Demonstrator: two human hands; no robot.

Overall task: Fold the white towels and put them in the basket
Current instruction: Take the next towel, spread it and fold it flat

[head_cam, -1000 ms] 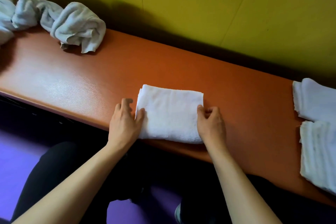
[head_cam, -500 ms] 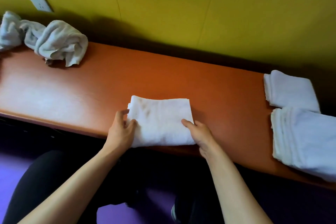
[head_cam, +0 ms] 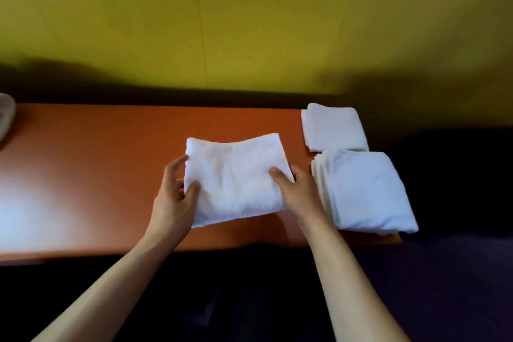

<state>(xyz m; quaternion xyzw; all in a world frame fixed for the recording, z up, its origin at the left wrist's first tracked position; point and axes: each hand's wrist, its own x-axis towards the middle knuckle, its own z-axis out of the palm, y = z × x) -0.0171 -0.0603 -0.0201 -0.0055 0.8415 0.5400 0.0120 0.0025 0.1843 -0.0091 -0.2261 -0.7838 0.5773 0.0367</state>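
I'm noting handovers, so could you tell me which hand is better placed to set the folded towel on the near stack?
Probably the right hand: it grips the folded towel on the edge beside the near stack; the left hand holds the far edge.

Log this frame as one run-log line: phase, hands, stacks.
phase: carrying folded towel | left hand: grips left edge | right hand: grips right edge | done: two folded stacks on table | basket: unseen

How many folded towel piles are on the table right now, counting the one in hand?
3: the folded towel held in both hands at centre, a small pile at the back right, and a bigger stack in front of it. Layers within each can't be counted.
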